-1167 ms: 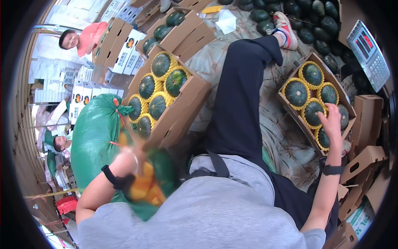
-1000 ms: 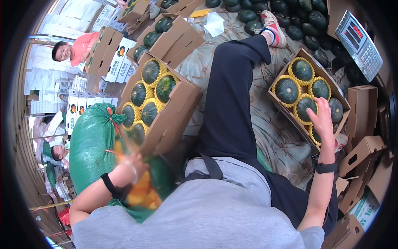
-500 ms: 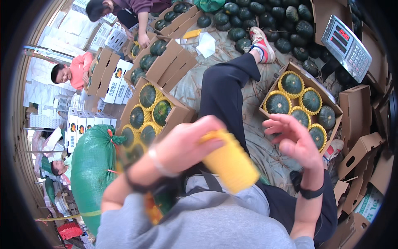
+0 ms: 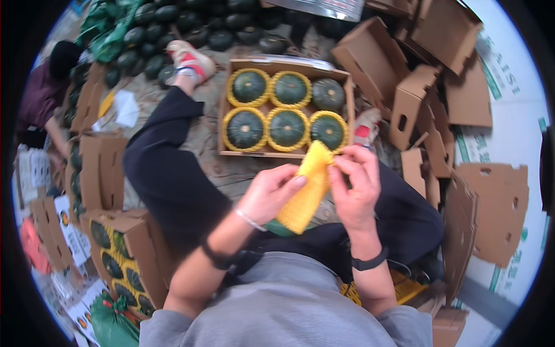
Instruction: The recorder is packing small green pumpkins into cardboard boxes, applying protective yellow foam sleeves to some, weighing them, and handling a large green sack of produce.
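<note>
A flattened yellow foam net sleeve (image 4: 305,199) is stretched between my hands above my lap. My left hand (image 4: 267,192) pinches its left edge between thumb and fingers. At its upper right corner, the fingertips of my right hand (image 4: 355,184) are closed on the sleeve. Just beyond them lies an open cardboard box (image 4: 226,110) of dark green pumpkins. Several, such as the front middle pumpkin (image 4: 287,128), wear yellow foam nets. The far right pumpkin (image 4: 328,94) is bare.
Loose pumpkins (image 4: 240,22) are heaped beyond the box, near a scale (image 4: 329,7). Cardboard boxes (image 4: 413,107) crowd the right. To the left stand another box of netted pumpkins (image 4: 144,254) and a green sack (image 4: 115,324). A person in purple (image 4: 40,101) bends at far left.
My view has turned right, bringing the box to the centre. My right hand, empty and spread before, now grips the sleeve that my left hand was carrying.
</note>
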Available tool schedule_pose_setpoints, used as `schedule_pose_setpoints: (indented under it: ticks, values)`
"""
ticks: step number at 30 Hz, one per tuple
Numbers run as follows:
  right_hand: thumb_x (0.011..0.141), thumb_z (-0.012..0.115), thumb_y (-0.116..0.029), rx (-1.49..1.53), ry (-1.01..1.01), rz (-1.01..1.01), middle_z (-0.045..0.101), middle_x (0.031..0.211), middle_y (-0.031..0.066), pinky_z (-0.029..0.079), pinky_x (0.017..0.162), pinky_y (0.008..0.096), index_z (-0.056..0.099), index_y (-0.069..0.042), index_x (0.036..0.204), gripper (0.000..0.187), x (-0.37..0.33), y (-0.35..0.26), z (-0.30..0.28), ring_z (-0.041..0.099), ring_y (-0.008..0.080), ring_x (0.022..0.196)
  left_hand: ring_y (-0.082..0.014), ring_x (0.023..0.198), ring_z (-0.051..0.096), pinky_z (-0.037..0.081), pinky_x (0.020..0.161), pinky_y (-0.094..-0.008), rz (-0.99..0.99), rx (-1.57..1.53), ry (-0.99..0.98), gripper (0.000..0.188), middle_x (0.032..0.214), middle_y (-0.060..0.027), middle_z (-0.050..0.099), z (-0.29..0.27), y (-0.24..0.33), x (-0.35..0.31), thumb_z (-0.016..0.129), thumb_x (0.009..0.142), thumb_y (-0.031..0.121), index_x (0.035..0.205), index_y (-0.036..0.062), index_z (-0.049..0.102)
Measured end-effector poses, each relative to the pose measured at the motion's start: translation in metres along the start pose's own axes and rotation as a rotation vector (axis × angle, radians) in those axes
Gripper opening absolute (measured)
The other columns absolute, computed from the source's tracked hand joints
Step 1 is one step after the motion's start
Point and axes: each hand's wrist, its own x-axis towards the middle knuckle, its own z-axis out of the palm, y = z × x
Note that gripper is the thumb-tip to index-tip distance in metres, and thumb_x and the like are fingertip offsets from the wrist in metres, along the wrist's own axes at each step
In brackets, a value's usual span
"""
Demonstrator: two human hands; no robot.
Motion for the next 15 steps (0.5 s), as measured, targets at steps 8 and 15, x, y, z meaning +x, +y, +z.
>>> schedule_pose_setpoints:
  ticks: [8, 15]
  values:
    - [0.078, 0.074, -0.005, 1.072, -0.625, 0.898, 0.064, 0.103, 0.0034, 0.049, 0.083, 0.0267, 0.06, 0.001, 0.103, 0.029, 0.004, -0.004, -0.005, 0.059, 0.0098, 0.093, -0.0215, 0.102, 0.061, 0.05, 0.089, -0.0329, -0.154, -0.878, -0.04, 0.04, 0.119, -0.0162, 0.058, -0.033, 0.003, -0.015, 0.05, 0.093, 0.005, 0.132, -0.0035, 0.044]
    - [0.075, 0.073, 0.0, 0.55, -0.373, 0.652, 0.061, 0.103, 0.006, 0.048, 0.081, 0.0273, 0.052, -0.006, 0.091, 0.027, -0.045, 0.071, 0.042, 0.059, 0.0119, 0.088, -0.0192, 0.079, 0.053, 0.041, 0.067, -0.0278, 0.457, 0.826, 0.461, 0.04, 0.082, -0.0062, 0.049, -0.027, -0.002, 0.011, 0.063, 0.069, -0.007, 0.107, 0.0061, 0.057]
